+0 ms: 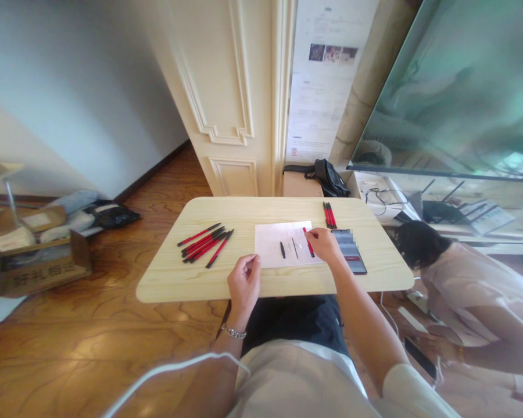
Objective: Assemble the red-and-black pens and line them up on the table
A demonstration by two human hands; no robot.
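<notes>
A white sheet of paper (283,242) lies on the light wooden table (244,215). On the sheet are a small black pen cap (282,249), a thin refill (294,248) and a red pen barrel (308,242). My right hand (326,245) rests on the sheet's right edge, its fingers closed on the red barrel. My left hand (243,280) hovers at the sheet's lower left corner, fingers curled in a pinch; what it holds is too small to name. A pile of several red and black pens (204,242) lies left of the sheet.
Two or three red pens (329,214) lie at the far right of the table, and a dark phone (349,251) sits beside my right hand. A person (470,296) crouches at the right. A cardboard box (39,264) and clutter stand on the floor at left.
</notes>
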